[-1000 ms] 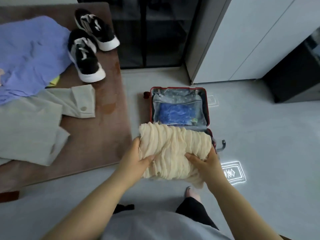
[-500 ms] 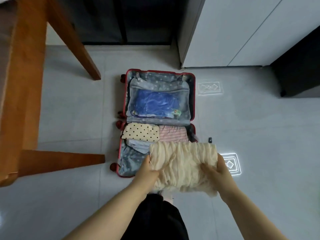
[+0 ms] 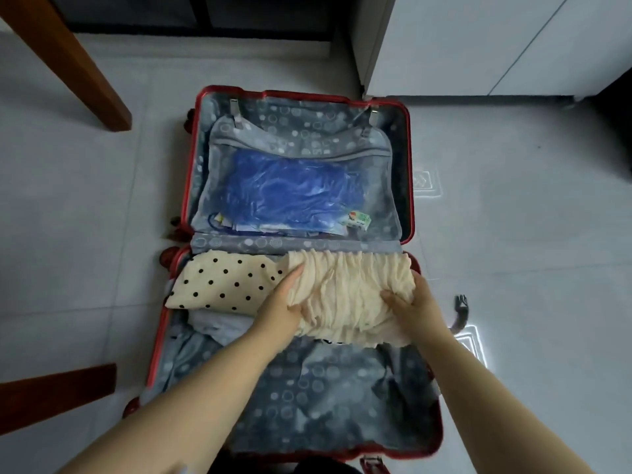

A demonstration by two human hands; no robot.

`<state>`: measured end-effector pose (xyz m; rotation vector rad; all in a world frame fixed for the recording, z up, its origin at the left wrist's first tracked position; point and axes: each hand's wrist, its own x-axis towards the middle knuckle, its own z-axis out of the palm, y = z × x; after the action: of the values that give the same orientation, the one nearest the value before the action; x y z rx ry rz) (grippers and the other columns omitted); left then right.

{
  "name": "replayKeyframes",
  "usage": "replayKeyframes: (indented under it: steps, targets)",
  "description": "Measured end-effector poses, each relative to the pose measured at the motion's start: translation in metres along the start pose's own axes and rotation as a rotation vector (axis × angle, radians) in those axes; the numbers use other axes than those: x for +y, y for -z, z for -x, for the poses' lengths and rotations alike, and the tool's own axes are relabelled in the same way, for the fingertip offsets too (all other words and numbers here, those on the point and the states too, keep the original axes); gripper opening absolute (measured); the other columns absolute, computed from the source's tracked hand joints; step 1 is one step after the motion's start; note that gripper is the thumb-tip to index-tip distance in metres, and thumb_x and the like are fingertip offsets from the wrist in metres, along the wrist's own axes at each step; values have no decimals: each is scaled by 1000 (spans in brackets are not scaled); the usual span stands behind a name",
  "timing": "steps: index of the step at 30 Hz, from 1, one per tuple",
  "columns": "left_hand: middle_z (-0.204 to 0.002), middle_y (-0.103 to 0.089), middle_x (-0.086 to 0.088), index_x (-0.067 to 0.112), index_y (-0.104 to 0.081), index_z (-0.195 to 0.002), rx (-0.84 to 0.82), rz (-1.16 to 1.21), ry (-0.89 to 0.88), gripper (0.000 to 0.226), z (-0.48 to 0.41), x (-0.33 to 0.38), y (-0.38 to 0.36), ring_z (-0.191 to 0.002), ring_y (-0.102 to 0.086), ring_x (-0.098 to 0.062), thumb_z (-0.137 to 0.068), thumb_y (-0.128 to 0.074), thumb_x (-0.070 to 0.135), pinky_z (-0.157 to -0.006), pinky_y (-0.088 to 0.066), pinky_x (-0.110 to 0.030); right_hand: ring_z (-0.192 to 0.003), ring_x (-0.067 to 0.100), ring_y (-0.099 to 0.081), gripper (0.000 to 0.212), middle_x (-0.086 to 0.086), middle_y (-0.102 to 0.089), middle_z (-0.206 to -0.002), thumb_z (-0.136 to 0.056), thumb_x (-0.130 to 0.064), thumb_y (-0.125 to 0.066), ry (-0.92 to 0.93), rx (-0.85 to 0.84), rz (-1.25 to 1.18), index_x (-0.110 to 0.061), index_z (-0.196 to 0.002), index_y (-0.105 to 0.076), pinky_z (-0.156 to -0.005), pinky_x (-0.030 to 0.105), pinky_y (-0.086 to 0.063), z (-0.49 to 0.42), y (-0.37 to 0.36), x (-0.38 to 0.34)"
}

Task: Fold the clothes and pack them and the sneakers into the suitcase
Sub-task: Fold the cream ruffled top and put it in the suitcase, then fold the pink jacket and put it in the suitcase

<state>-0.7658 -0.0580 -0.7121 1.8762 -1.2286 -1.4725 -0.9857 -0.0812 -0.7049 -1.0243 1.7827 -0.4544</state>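
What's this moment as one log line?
left hand | right hand | both hold cream pleated garment | in red suitcase | beside polka-dot garment

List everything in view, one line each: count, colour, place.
suitcase: 1, red shell, grey patterned lining, open on floor
cream garment: 1, cream, pleated, near half, far right
polka-dot garment: 1, cream with black dots, beside it on the left
blue bundle: 1, blue, behind lid's mesh pocket
packet: 1, green-white, same pocket, lower right
table parts: 2, brown wood, left edge
cabinet: 1, white, top right
floor: 1, grey tiles
left hand: 1, grips cream garment's left edge
right hand: 1, grips its right edge
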Motion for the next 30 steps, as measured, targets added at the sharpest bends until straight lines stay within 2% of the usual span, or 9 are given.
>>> replayKeyframes:
  steps: [3,5,6,8,10,14,19,27,30]
  targets:
    - [-157,4,-3,23,-10,-149,-43,-415,-48,65,-36,-47,-23,-144,-3,-19,-96,-44,11,-114,-13,-25,-136,29,-30,87,5,-34,-143,-81,-36,-69,-2,73,246,-12,-147,-17,-111,42,-29,-41,-33,42]
    - [-155,21,2,25,3,-149,-126,-781,-60,66,-44,-68,-32,-143,17,-22,-98,-39,22,-117,1,-36,-143,31,-11,93,16,-9,-156,-84,-43,-63,127,176,582,-9,-149,-8,-118,41,-12,-49,-56,55]
    - [-154,22,4,25,6,-149,-171,-901,-59,65,-44,-76,-35,-142,21,-21,-99,-36,24,-116,6,-39,-144,31,-4,87,16,-2,-157,-88,-46,-56,211,157,724,-13,-150,-5,-118,40,-6,-48,-66,58]
    - [-156,19,3,24,6,-149,-223,-1036,-34,60,-41,-84,-35,-142,21,-22,-100,-29,26,-112,16,-41,-144,33,5,72,10,8,-157,-94,-50,-39,287,-63,920,-27,-150,1,-116,43,3,-42,-83,61]
    - [-157,15,2,23,5,-149,-245,-1119,5,57,-32,-80,-29,-142,20,-23,-100,-25,27,-110,20,-41,-143,36,9,66,7,13,-157,-96,-53,-31,199,-290,1066,-34,-149,4,-115,48,6,-33,-88,65]
    - [-158,9,4,27,4,-149,-231,-1059,25,57,22,-31,6,-143,17,-21,-100,-25,26,-113,16,-40,-144,33,9,67,10,12,-157,-97,-53,-28,146,-361,1118,-32,-149,10,-115,47,6,16,-67,31]
    - [-158,5,2,28,3,-149,-169,-961,61,56,118,69,72,-145,9,-20,-101,-26,27,-114,12,-37,-145,28,4,69,9,6,-158,-97,-50,-29,196,-360,1055,-26,-149,10,-118,42,3,119,-20,-72]
    - [-158,-4,-1,25,-5,-150,15,-867,41,54,292,238,168,-145,0,-23,-101,-26,28,-116,9,-38,-145,26,-8,66,5,-6,-158,-94,-55,-21,478,-310,1046,-24,-150,-3,-117,40,-3,291,66,-267]
    - [-158,-7,-2,23,-8,-150,99,-839,-9,54,352,282,198,-145,-3,-22,-100,-28,28,-118,5,-38,-142,27,-16,64,6,-16,-156,-95,-48,-34,620,-289,1069,-22,-149,-10,-117,40,-11,339,82,-320]
